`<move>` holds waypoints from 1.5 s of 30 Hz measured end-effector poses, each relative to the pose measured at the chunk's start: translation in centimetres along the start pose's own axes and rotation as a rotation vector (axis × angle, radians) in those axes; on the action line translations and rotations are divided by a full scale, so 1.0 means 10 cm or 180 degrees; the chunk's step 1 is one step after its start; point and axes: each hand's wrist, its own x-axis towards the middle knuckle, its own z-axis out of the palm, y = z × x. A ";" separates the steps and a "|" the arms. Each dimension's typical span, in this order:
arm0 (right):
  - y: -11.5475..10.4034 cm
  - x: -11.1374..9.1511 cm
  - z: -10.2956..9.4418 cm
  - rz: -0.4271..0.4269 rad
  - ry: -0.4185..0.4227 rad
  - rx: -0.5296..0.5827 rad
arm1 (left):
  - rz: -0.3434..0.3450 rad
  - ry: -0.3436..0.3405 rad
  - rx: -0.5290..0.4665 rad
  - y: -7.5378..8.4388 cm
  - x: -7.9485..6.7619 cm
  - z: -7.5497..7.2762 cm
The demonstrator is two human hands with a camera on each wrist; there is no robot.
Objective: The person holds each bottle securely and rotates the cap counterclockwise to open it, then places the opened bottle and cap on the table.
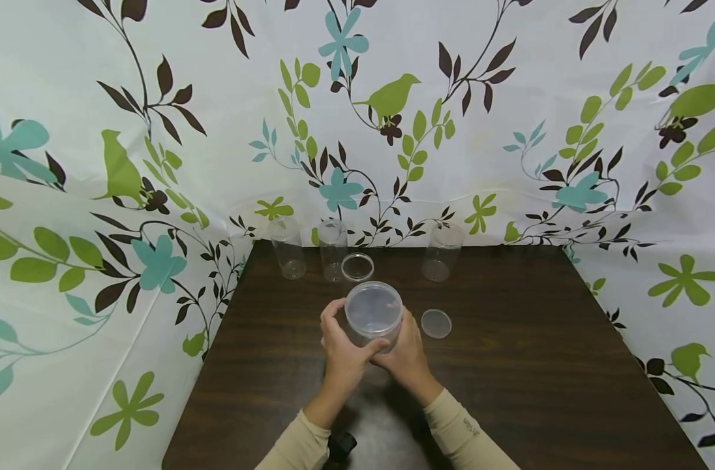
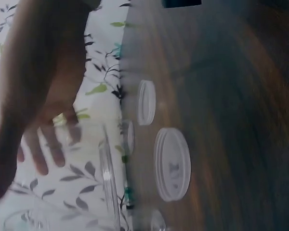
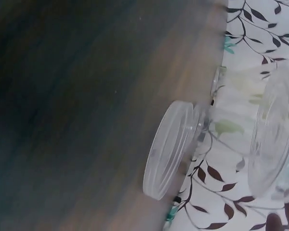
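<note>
In the head view, a clear plastic jar (image 1: 374, 312) is held up over the middle of the table with its round end facing up. My left hand (image 1: 346, 346) grips its left side and my right hand (image 1: 406, 349) its right side, thumbs close together in front. Whether a lid covers that upper end I cannot tell. The left wrist view has the left hand (image 2: 43, 77) with its fingers seen through the jar (image 2: 62, 187). Only fingertips of the right hand (image 3: 282, 219) show in the right wrist view, below the jar's clear round end (image 3: 274, 134).
Several clear jars stand toward the back: a left one (image 1: 289, 254), a second (image 1: 333, 254), one (image 1: 357, 266) behind my hands, and a right one (image 1: 442, 256). A translucent lid (image 1: 436, 324) lies right of my hands. Near the front is a black object (image 1: 341, 447).
</note>
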 end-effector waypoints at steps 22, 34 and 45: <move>0.12 0.10 -0.26 0.0008 -0.1673 0.1250 | -0.0383 -0.2158 -0.0826 -0.21 0.44 -0.56; 0.00 -0.08 0.12 -0.0364 0.0415 -0.0627 | -0.0162 -0.0005 0.0500 -0.01 0.11 -0.04; 0.03 -0.08 0.12 -0.0353 0.0435 -0.0618 | -0.0485 -0.0113 -0.0081 -0.12 0.23 -0.29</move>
